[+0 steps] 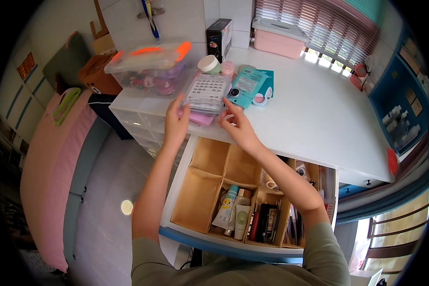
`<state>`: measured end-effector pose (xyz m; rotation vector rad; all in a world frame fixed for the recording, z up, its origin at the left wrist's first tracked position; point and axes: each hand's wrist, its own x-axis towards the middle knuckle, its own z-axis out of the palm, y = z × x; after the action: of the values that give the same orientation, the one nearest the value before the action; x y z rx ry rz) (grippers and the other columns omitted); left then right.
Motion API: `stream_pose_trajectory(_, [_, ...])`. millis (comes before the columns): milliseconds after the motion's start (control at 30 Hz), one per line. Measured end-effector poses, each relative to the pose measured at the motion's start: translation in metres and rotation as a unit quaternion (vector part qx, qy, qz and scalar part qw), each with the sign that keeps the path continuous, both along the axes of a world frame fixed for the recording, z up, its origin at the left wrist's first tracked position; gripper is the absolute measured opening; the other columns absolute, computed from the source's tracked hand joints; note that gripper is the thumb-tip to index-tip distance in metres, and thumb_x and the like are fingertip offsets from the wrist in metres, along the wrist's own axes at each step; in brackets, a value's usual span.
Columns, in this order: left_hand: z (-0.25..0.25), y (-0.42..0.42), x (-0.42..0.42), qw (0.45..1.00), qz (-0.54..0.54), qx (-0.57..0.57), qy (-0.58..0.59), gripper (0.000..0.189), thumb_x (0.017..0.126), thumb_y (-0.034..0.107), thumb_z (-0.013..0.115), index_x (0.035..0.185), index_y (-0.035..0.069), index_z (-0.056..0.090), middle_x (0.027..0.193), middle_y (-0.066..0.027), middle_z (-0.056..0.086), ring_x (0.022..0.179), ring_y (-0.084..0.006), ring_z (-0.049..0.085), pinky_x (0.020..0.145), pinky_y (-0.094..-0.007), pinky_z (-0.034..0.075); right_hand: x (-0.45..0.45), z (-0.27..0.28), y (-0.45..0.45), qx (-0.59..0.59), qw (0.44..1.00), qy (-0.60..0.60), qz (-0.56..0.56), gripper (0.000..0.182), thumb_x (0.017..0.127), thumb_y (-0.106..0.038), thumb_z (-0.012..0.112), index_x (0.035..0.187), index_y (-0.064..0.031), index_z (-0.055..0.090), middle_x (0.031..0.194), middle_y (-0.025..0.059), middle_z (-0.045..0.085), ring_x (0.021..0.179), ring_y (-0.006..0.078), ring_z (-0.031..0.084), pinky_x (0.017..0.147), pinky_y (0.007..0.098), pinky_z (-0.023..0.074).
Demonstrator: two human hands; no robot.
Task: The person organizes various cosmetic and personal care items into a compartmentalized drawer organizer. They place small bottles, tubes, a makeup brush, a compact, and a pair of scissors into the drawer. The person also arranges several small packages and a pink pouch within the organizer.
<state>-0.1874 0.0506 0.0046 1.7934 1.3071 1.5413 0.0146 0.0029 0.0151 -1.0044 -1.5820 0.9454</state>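
Observation:
On the white desk lies a stack of clear plastic cases [207,89] with rows of small dark pieces, probably false lashes, in the top one. My left hand [177,119] touches the stack's left front corner, thumb and fingers along its edge. My right hand [237,125] is at the right front corner, index finger extended near the edge and the other fingers curled. Under the stack a pink case [200,118] sticks out. Right of it lie teal packets [248,84] and a white-and-pink ring-shaped item [261,99]. Behind stand a white-lidded jar [209,65] and a small pink container [227,68].
A clear bin with orange latches [148,69] stands left on the drawer unit. Below my arms an open drawer [200,200] has cardboard compartments with tubes [241,220] and cosmetics. A black box [218,39] and a pink storage box [279,39] stand at the back.

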Motion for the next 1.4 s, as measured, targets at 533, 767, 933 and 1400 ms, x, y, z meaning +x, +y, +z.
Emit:
stream_pose_trajectory(533, [0.006, -0.044, 0.015, 0.998, 0.029, 0.006, -0.06, 0.034, 0.088, 0.013, 0.06, 0.119, -0.002, 0.06, 0.113, -0.0141, 0.062, 0.103, -0.0209, 0.057, 0.089, -0.0303, 0.043, 0.001, -0.003, -0.03, 0.03, 0.999, 0.013, -0.034, 0.057, 0.083, -0.012, 0.064, 0.134, -0.0022, 0.04, 0.093, 0.003, 0.047, 0.072, 0.0095, 0.05, 0.06, 0.0228, 0.0434])
stream_pose_trajectory(767, [0.01, -0.06, 0.022, 0.998, 0.039, 0.039, -0.032, 0.035, 0.088, 0.012, 0.059, 0.119, -0.003, 0.059, 0.117, -0.0148, 0.062, 0.108, -0.0218, 0.057, 0.088, -0.0301, 0.044, 0.006, 0.003, -0.04, 0.045, 0.998, 0.019, -0.028, 0.057, 0.083, -0.012, 0.064, 0.132, -0.0013, 0.04, 0.093, 0.0032, 0.048, 0.073, 0.01, 0.051, 0.06, 0.0234, 0.0434])
stream_pose_trajectory(933, [0.019, -0.072, 0.031, 0.997, 0.024, -0.012, -0.071, 0.036, 0.091, 0.009, 0.055, 0.125, -0.004, 0.054, 0.125, -0.0155, 0.057, 0.118, -0.0196, 0.052, 0.101, -0.0302, 0.037, 0.008, 0.006, -0.039, 0.07, 0.997, 0.019, -0.039, 0.054, 0.082, -0.012, 0.065, 0.13, -0.0013, 0.042, 0.092, 0.004, 0.048, 0.071, 0.0105, 0.051, 0.058, 0.0237, 0.0425])
stream_pose_trajectory(1400, [0.014, -0.077, 0.036, 0.991, 0.02, 0.019, -0.134, 0.037, 0.096, 0.009, 0.046, 0.13, -0.002, 0.05, 0.132, -0.013, 0.052, 0.123, -0.019, 0.046, 0.104, -0.0293, 0.032, -0.003, 0.027, -0.041, 0.204, 0.956, -0.148, -0.149, 0.044, 0.08, -0.014, 0.066, 0.118, -0.0017, 0.047, 0.127, 0.0126, 0.049, 0.065, 0.0191, 0.057, 0.054, 0.0318, 0.0463])
